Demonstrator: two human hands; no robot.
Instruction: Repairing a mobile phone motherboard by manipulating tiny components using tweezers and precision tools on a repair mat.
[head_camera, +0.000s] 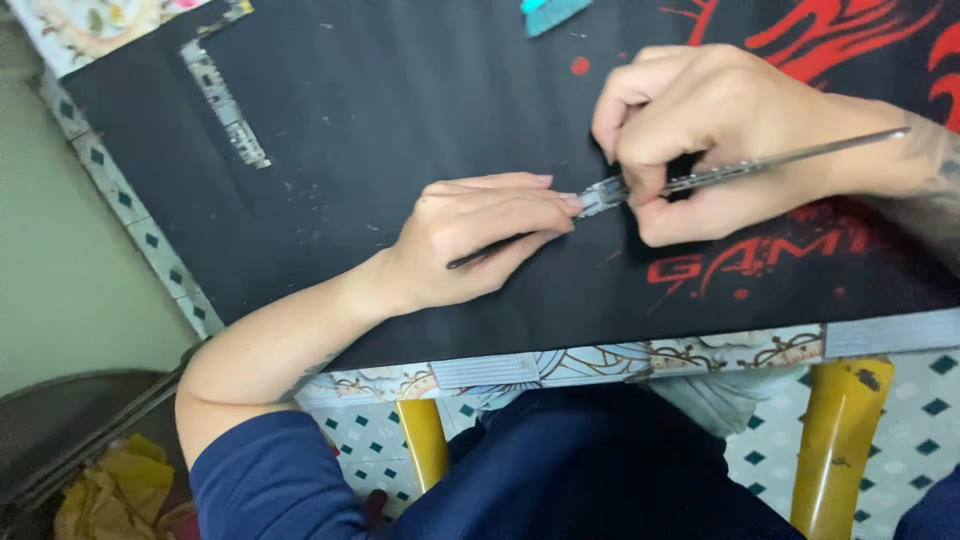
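My right hand (705, 135) grips a long clear-handled screwdriver (790, 160) and holds its tip against a small grey part (598, 195) on the black mat (380, 110). My left hand (480, 235) rests flat on the mat. Its fingertips press on that small part, and a thin dark rod (480, 255) lies under its fingers. Both hands meet near the mat's middle.
A narrow grey strip (225, 100) lies on the mat at the upper left. A teal object (555, 12) pokes in at the top edge. The mat covers a patterned table (560, 365) with yellow legs (835, 440). A tiled floor and my blue-clad lap are below.
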